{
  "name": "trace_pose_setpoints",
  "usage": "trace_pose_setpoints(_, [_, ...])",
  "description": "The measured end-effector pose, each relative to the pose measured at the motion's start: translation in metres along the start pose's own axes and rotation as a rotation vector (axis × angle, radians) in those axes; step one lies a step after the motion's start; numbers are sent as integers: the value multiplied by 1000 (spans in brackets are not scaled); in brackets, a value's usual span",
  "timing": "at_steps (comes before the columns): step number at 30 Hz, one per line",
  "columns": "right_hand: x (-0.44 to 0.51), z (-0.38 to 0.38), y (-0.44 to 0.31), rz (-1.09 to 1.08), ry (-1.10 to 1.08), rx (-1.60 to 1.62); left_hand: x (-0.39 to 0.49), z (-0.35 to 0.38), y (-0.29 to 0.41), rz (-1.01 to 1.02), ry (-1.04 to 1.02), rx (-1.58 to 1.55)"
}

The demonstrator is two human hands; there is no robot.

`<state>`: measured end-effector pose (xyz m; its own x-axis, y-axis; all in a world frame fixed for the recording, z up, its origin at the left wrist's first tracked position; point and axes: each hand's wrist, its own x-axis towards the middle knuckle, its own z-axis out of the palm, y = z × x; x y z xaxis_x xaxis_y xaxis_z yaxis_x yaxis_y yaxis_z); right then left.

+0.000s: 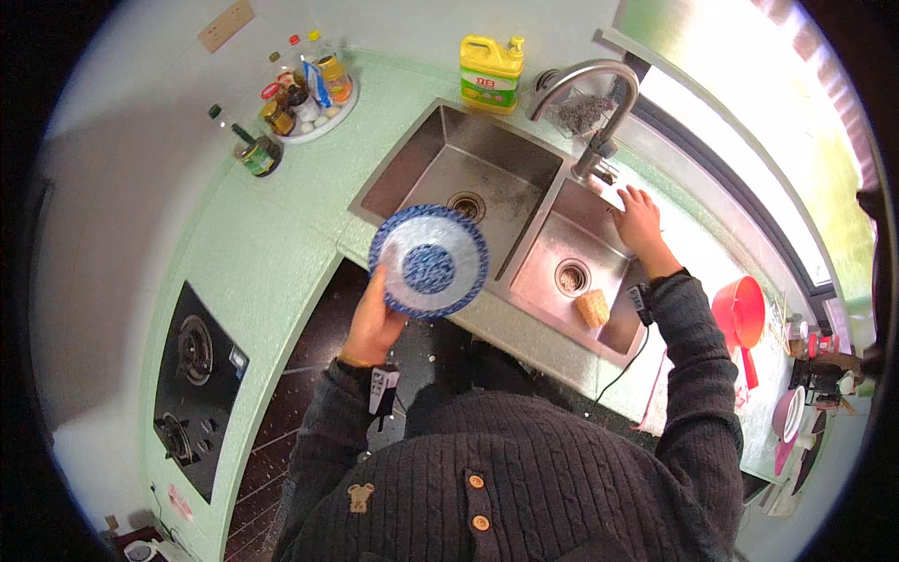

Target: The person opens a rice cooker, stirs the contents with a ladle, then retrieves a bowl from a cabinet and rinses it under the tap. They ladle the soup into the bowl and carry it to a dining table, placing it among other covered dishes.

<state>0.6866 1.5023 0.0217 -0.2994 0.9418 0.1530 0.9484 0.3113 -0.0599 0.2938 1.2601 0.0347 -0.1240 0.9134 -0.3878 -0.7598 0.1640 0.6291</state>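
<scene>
My left hand (376, 319) grips the rim of a blue-and-white bowl (460, 242), its patterned inside facing up. The bowl is above the front edge of a steel double sink (435, 158) and hides part of the larger basin's near side. My right hand (638, 216) reaches over the back right rim of the smaller basin, holding nothing visible. Its fingers are close to the base of the gooseneck faucet (631, 91); whether they touch anything there cannot be told. A tan scrubbing sponge (592, 308), probably loofah, lies in the smaller basin beside the drain (572, 277).
Behind the sink stand a yellow detergent jug (489, 77) and a wire basket (572, 116). Condiment bottles fill a white tray (326, 126) at back left, with another bottle (258, 158) nearby. A gas cooktop (204, 386) is left; a red saucepan (741, 312) is right.
</scene>
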Motion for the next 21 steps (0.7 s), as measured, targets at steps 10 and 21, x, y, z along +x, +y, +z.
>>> trace_pose_setpoints(10, [54,46,21,5,-144,-224,171,76,-11,-239,-219,13])
trace_pose_setpoints(21, [54,36,15,330,-120,-169,220,81,-9,-607,-284,21])
